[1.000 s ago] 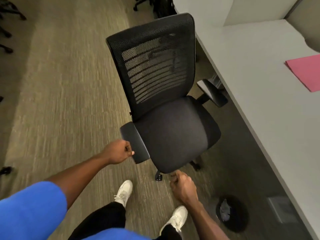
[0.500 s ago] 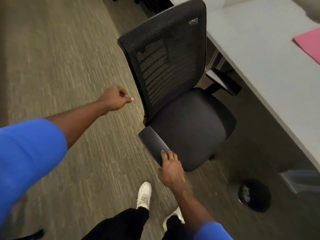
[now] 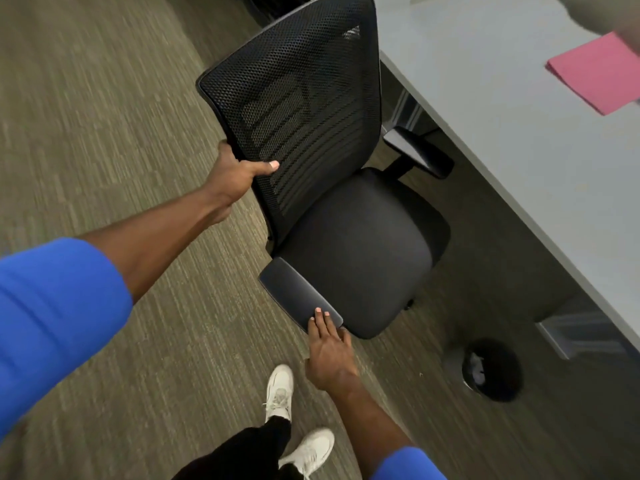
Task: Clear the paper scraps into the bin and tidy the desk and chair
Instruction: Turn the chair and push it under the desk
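A black mesh-backed office chair (image 3: 356, 258) stands on the carpet beside the grey desk (image 3: 512, 140), its seat turned toward the desk edge. My left hand (image 3: 235, 174) grips the left edge of the chair's backrest, thumb on the mesh front. My right hand (image 3: 329, 355) rests with its fingertips on the end of the near armrest (image 3: 294, 292), fingers apart. A round black bin (image 3: 491, 368) with a pale paper scrap inside sits on the floor under the desk edge.
A pink sheet (image 3: 599, 74) lies on the desk at the upper right. A grey desk leg (image 3: 581, 334) stands just behind the bin. My white shoes (image 3: 280, 393) are on the carpet below the chair. Open carpet stretches to the left.
My left hand rose from beside the backrest and took hold of its edge. The right hand stays on the armrest end. The chair sits closer to the desk.
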Demonstrator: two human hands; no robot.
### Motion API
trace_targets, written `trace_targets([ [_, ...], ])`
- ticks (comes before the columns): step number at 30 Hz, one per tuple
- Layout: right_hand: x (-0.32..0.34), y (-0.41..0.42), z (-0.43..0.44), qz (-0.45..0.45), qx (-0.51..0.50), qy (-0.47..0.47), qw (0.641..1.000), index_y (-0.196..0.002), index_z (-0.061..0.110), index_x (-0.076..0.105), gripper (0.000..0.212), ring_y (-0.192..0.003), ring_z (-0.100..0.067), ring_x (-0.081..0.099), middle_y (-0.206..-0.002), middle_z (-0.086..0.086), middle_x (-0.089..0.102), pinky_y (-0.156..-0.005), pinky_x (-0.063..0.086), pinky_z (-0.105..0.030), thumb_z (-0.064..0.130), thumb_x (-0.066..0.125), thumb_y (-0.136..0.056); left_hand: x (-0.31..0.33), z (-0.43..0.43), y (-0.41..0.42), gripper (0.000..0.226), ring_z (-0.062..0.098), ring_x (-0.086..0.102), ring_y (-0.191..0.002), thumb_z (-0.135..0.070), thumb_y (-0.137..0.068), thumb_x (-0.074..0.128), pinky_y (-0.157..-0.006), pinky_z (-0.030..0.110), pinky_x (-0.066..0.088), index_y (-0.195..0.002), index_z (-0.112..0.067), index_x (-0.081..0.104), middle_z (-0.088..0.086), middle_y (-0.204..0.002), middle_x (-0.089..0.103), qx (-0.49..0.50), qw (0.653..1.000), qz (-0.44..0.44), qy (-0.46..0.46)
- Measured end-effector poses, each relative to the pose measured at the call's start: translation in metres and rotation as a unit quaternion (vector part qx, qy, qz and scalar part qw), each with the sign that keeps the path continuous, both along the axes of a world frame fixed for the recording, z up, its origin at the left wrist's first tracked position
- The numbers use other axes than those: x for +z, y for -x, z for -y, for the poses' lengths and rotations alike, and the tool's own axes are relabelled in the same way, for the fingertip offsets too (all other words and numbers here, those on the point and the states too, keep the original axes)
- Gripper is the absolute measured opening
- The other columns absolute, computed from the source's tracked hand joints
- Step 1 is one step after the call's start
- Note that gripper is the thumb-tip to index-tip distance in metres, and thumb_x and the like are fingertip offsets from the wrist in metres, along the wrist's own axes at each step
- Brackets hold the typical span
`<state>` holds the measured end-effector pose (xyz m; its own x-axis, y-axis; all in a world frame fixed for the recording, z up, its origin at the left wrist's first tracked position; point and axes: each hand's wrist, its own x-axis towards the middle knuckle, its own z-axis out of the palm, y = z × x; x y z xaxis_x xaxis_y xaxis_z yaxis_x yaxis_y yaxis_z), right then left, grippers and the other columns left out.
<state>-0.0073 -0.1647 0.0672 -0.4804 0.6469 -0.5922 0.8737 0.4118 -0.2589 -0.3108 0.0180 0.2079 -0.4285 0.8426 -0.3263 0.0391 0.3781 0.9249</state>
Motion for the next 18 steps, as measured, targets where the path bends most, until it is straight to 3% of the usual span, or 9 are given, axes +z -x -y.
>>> trace_targets([
  [7,0.004,-0.031,0.005,-0.008,-0.062,0.012,0.998,-0.169,0.013,0.012,0.081,-0.167,-0.026,-0.002,-0.180,-0.007,-0.002,-0.133,0.018,-0.051,0.024,0.054,-0.101,0.001,0.049,-0.026,0.098,0.016,0.058,-0.136,-0.045,-0.072,0.093,-0.121,0.053,0.045,-0.146,-0.022,0.032,-0.012,-0.145,0.059,-0.005,1.000,-0.006,0.013],
  [13,0.010,-0.063,0.014,-0.024,-0.117,0.004,0.993,-0.167,0.018,0.021,0.087,-0.163,-0.029,0.021,-0.177,-0.010,0.017,-0.128,0.030,-0.045,0.043,0.063,-0.095,0.012,0.105,-0.065,0.077,-0.003,0.067,-0.111,-0.033,-0.086,0.088,-0.098,0.028,0.048,-0.144,-0.016,0.040,-0.016,-0.130,0.065,0.004,0.999,0.030,-0.013],
  [15,0.015,-0.069,0.019,-0.034,-0.112,-0.011,0.993,-0.167,0.019,0.021,0.089,-0.159,-0.033,0.027,-0.175,-0.013,0.024,-0.126,0.034,-0.043,0.047,0.064,-0.094,0.020,0.126,-0.077,0.066,-0.003,0.068,-0.116,-0.042,-0.092,0.082,-0.103,0.033,0.050,-0.143,-0.017,0.049,-0.014,-0.132,0.069,0.003,0.999,0.027,-0.019],
  [18,0.027,-0.066,0.024,-0.066,-0.100,-0.041,0.992,-0.167,0.021,0.020,0.091,-0.157,-0.033,0.029,-0.172,-0.014,0.027,-0.124,0.039,-0.044,0.051,0.065,-0.093,0.031,0.161,-0.089,0.057,0.013,0.069,-0.126,-0.066,-0.098,0.062,-0.115,0.050,0.051,-0.129,-0.019,0.066,-0.015,-0.121,0.076,-0.039,0.998,0.006,-0.044],
])
